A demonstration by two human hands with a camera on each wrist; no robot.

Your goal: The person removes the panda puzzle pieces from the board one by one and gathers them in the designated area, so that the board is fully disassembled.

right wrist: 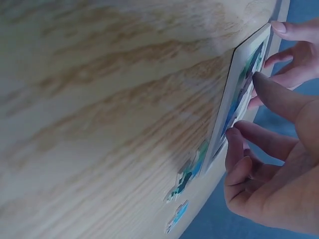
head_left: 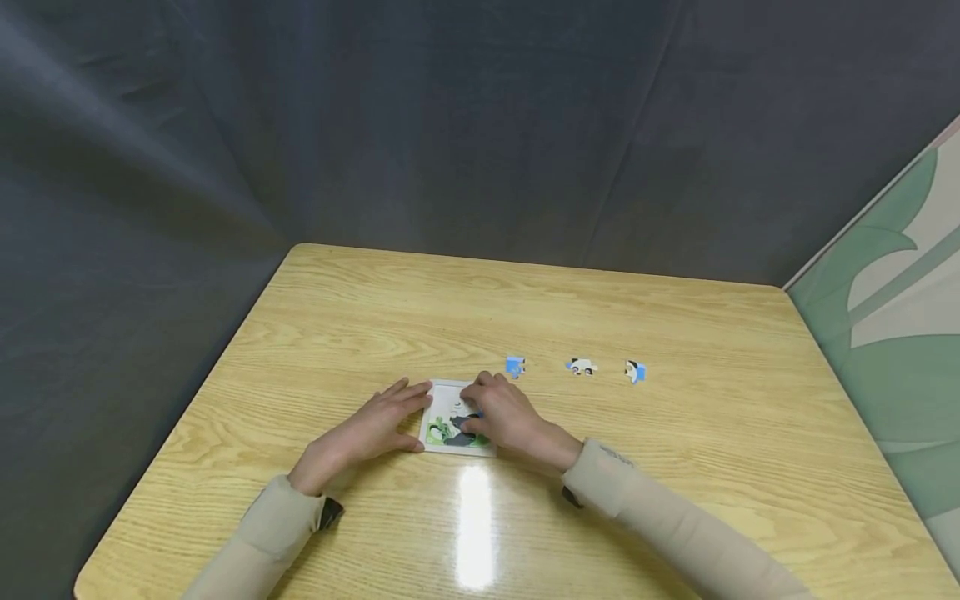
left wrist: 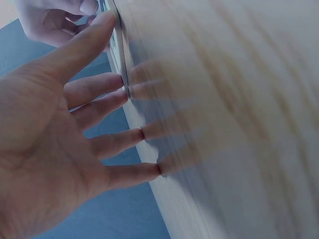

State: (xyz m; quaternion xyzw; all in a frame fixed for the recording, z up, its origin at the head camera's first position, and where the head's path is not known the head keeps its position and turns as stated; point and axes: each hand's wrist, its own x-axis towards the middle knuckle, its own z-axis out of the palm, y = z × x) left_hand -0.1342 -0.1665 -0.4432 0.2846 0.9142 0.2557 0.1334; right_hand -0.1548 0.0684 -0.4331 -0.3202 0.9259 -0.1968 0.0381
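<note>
- The right hand (head_left: 513, 417) is reaching over the puzzle, fingers bent, thumb and index fingertip resting apart on it; whether they are pinching a piece, I cannot tell.
- The left hand (head_left: 381, 421) is lying beside it with fingers mostly straight and spread, gripping nothing; its thumb and nearest fingertips are touching the left edge, apparently steadying it.
- Between the hands, the flat, rectangular, white-rimmed puzzle tray (head_left: 459, 451) is lying on the table.
- Inside the tray, green-and-grey printed pieces (head_left: 457, 433) are filling the near part, and some blue is showing beside the right hand.
- The far part is showing mostly white, probably bare backing, so the puzzle is looking partly assembled.
- Beyond the right hand, three loose pieces are lying apart in a rough row: a mainly blue piece (head_left: 514, 366), a white piece with dark patches (head_left: 581, 367) and a black, white and blue piece (head_left: 636, 371); these are seemingly waiting to be fitted.
- The pale wood-grain table (head_left: 360, 308) with rounded corners is carrying everything, a bright reflection glaring on its near side.
- Around it, a dark blue-grey curtain (head_left: 465, 125) is hanging behind and at left, while a green-leaf-patterned panel (head_left: 885, 367) is standing at right.
</note>
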